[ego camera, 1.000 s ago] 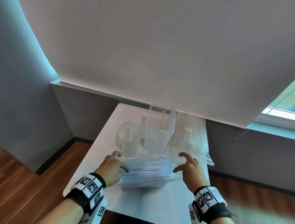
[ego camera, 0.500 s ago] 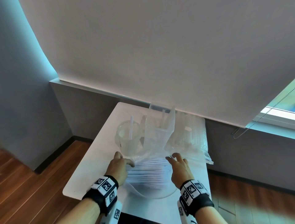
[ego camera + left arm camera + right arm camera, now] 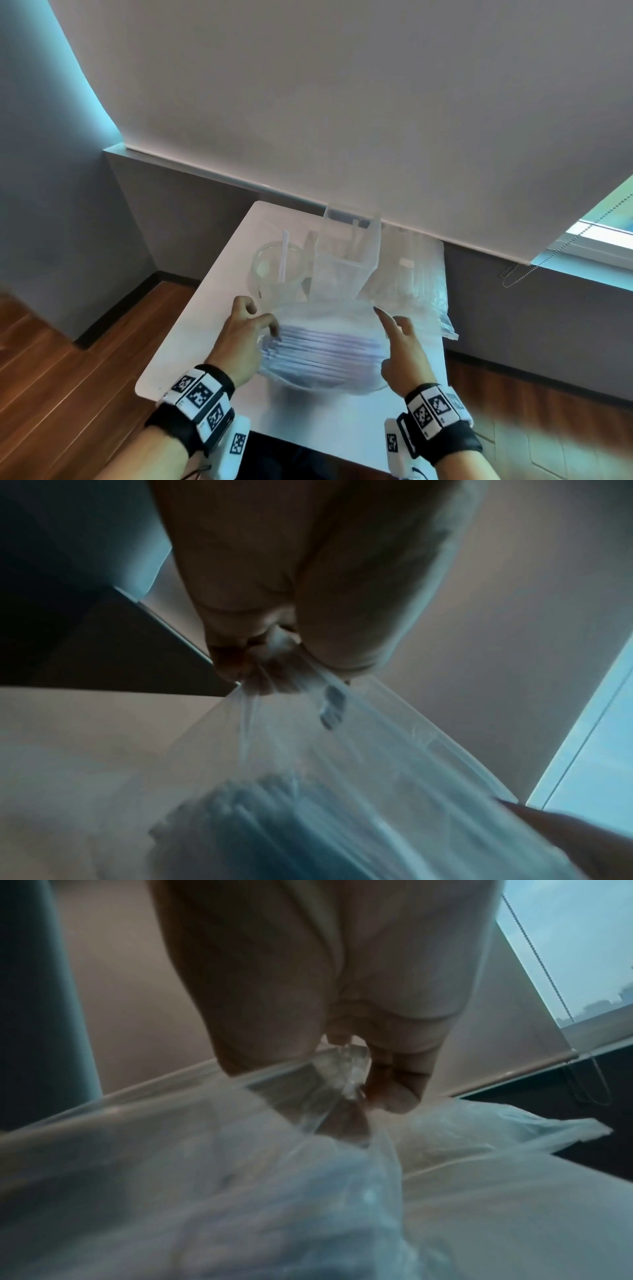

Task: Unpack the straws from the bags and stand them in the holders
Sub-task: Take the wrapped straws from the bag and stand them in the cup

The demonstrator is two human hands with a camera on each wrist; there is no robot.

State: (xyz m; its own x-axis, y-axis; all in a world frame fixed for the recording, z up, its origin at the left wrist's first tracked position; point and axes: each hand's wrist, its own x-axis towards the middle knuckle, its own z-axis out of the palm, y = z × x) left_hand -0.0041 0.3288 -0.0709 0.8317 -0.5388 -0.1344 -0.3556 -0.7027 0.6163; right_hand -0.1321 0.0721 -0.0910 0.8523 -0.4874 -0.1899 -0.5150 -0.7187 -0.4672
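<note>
A: So how's that bag (image 3: 325, 346) going to handle?

B: Light & floppy, I'd guess. Thin clear plastic, slippery, sags in the middle under the straws (image 3: 322, 349) lying crosswise inside. Straws look light but loose, so they'd prob. roll or slide out if one end dips.

A: Where is it rn?

B: Lifted just off the near half of the white table (image 3: 212, 329), at 6 o'clock from the square holder (image 3: 346, 260). Round cup (image 3: 274, 270) w/ one straw sits at 11 from the bag, another bag (image 3: 418, 291) at 2.

A: Best spot to hold?

B: Top edge, both corners, as now. Left hand (image 3: 245, 337) pinches the plastic at 9 o'clock, thumb vs. curled fingers. Right hand (image 3: 399, 346) pinches the rim at 3, index finger sticking up.

A: Sure of both grips?

B: Yes, wrist views show film bunched betw. fingertips (image 3: 260, 674) on the left, and fingertips (image 3: 394, 1093) on the right. Both palms face inward, wrists low, forearms angled in.
</note>
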